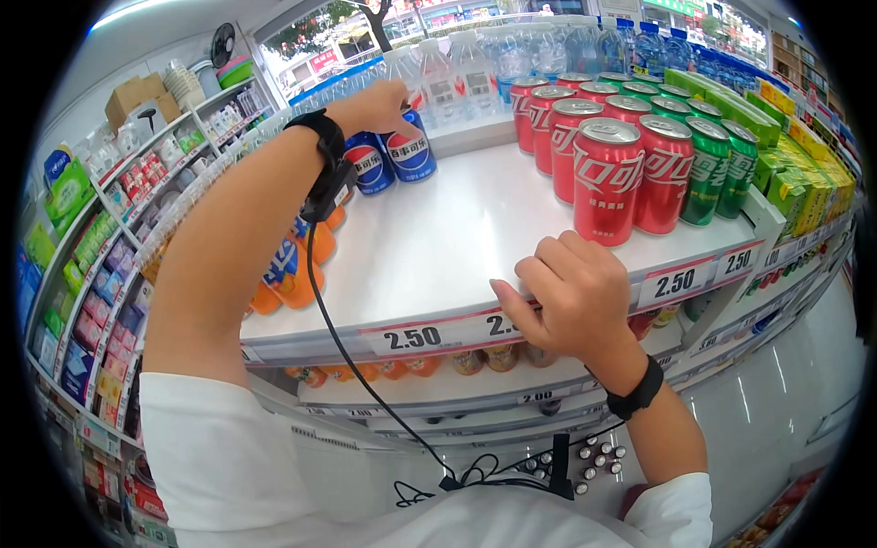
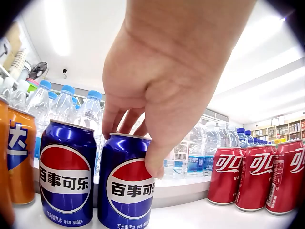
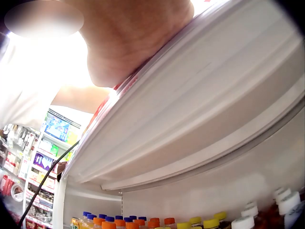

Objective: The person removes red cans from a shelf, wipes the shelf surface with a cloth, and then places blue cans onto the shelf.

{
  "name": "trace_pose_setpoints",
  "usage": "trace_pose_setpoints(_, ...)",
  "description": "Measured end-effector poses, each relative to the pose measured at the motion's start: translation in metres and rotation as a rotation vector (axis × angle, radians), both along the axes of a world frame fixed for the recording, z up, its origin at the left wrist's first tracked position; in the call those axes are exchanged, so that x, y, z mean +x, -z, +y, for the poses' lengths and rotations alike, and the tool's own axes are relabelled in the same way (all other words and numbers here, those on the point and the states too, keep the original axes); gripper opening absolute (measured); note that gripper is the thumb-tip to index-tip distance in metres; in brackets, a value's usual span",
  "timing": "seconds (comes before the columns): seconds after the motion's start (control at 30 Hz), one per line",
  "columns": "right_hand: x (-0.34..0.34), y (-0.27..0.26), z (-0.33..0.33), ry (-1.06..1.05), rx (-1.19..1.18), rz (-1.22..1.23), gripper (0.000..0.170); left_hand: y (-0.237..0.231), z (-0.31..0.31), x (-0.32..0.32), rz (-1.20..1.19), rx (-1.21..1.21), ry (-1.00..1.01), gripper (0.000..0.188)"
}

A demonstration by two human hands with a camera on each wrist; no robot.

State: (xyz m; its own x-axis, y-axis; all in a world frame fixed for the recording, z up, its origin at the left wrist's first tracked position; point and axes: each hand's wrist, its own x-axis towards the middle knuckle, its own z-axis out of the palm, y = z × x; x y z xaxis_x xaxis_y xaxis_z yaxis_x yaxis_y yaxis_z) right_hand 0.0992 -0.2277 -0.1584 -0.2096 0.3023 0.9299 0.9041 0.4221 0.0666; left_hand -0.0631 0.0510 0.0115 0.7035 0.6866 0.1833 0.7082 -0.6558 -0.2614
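Note:
Reaching to the back left of the white shelf [image 1: 438, 219], my left hand [image 1: 376, 110] holds a blue Pepsi can [image 1: 413, 160] from above. In the left wrist view the thumb lies on the can's front right side, with the fingers [image 2: 125, 121] behind its rim. Another Pepsi can [image 2: 66, 174] stands upright just left of it. My right hand [image 1: 577, 297], fingers loosely bent, is at the shelf's front edge near the red Coca-Cola cans [image 1: 607, 187] and holds nothing. The right wrist view has the base of this hand against the edge, seen from below.
Orange soda cans [image 1: 294, 274] line the shelf's left side, partly behind my left arm. Green cans [image 1: 706, 169] stand right of the red ones. Clear water bottles [image 1: 466, 73] fill the back. A black cable [image 1: 352, 365] hangs from my left wrist across the front edge.

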Motion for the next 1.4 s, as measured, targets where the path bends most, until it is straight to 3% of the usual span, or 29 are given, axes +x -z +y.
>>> trace_pose_setpoints(0.43, -0.002, 0.0, -0.001, 0.017, 0.016, 0.016, 0.031, 0.008, -0.006, -0.004, -0.04, -0.038, -0.008, 0.068)
trace_pose_setpoints(0.53, -0.001, 0.0, -0.001, 0.034, 0.023, 0.012, 0.031, 0.009, -0.021, -0.001, -0.085, 0.1, 0.059, 0.075)
trace_pose_setpoints(0.6, -0.002, 0.0, -0.002, 0.041, 0.009, 0.01, 0.031, -0.003, -0.034, 0.013, -0.237, 0.124, -0.043, 0.071)
trace_pose_setpoints(0.67, -0.002, 0.0, -0.002, 0.035, 0.0, 0.019, 0.031, -0.016, -0.039, 0.022, -0.339, 0.286, 0.138, 0.062)
trace_pose_setpoints(0.7, -0.003, 0.0, -0.002, 0.032, -0.006, 0.033, 0.031, -0.024, -0.066, 0.026, -0.444, 0.158, 0.173, 0.058)
trace_pose_setpoints(0.73, -0.003, 0.0, -0.002, 0.041, -0.023, 0.03, 0.03, -0.031, -0.093, 0.029, -0.421, 0.241, 0.306, 0.058)
trace_pose_setpoints(0.77, -0.003, 0.0, -0.003, 0.041, -0.039, 0.038, 0.03, -0.029, -0.127, 0.032, -0.456, 0.192, 0.182, 0.051)
trace_pose_setpoints(0.8, -0.004, 0.0, -0.003, 0.041, -0.019, 0.037, 0.031, -0.033, -0.172, 0.029, -0.619, 0.074, 0.392, 0.037)
trace_pose_setpoints(0.83, -0.003, 0.002, -0.003, 0.046, -0.004, 0.039, 0.031, -0.028, -0.213, 0.027, -0.692, -0.02, 0.396, 0.038)
trace_pose_setpoints(0.87, -0.004, 0.004, -0.002, 0.037, 0.017, 0.05, 0.031, -0.021, -0.243, 0.019, -0.676, -0.126, 0.549, 0.038)
trace_pose_setpoints(0.9, -0.002, 0.005, -0.001, 0.03, 0.038, 0.038, 0.031, -0.009, -0.271, 0.007, -0.607, -0.093, 0.714, 0.037)
trace_pose_setpoints(0.93, -0.001, 0.006, 0.0, 0.008, 0.075, 0.034, 0.031, 0.007, -0.263, -0.009, -0.544, -0.029, 0.71, 0.041)
trace_pose_setpoints(0.97, 0.0, 0.008, 0.001, 0.003, 0.084, 0.031, 0.031, 0.029, -0.301, -0.013, -0.571, -0.003, 0.645, 0.03)
trace_pose_setpoints(1.0, 0.0, 0.01, 0.004, -0.016, 0.124, 0.035, 0.031, 0.046, -0.325, -0.021, -0.448, -0.011, 0.708, 0.024)
trace_pose_setpoints(1.03, 0.001, 0.016, 0.011, -0.058, 0.196, 0.046, 0.032, 0.062, -0.349, -0.027, -0.335, -0.097, 0.729, 0.023)
trace_pose_setpoints(1.13, 0.003, 0.02, 0.002, -0.188, 0.338, 0.082, 0.022, 0.132, -0.369, -0.036, -0.285, -0.352, 0.821, 0.028)
trace_pose_setpoints(1.23, -0.002, 0.046, -0.021, -0.301, 0.496, 0.092, 0.02, 0.21, -0.367, -0.044, -0.305, -0.667, 0.659, 0.022)
trace_pose_setpoints(1.3, -0.016, 0.087, -0.043, -0.287, 0.479, 0.122, 0.021, 0.259, -0.358, -0.057, -0.313, -0.818, 0.562, 0.02)
trace_pose_setpoints(1.37, -0.03, 0.138, -0.065, -0.36, 0.314, 0.199, 0.021, 0.301, -0.347, -0.08, -0.241, -0.876, 0.311, 0.018)
trace_pose_setpoints(1.4, -0.028, 0.169, -0.083, -0.346, 0.073, 0.151, 0.021, 0.326, -0.34, -0.09, -0.254, -0.931, 0.247, 0.017)
